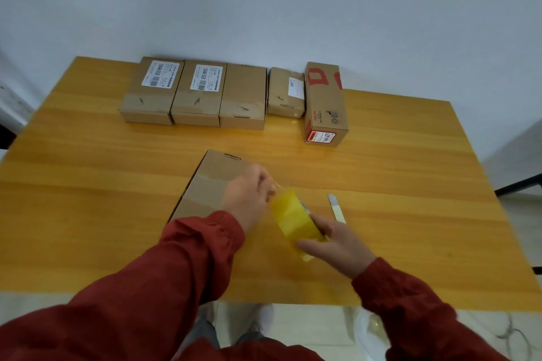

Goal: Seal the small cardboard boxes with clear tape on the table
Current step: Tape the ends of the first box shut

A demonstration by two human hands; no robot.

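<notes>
Head view: worn on the head, looks forward and down
Nearness: close over the wooden table
Far edge: white wall

Six cardboard boxes on the wooden table: five in a row toward 12 o'clock, namely two white-labelled boxes, one plain box, one smaller labelled box and one red-printed box at 1 o'clock, plus one plain box at centre. One roll of yellowish clear tape. One utility knife at 3 o'clock of the roll. Two hands, left and right, in two red sleeves.
</notes>
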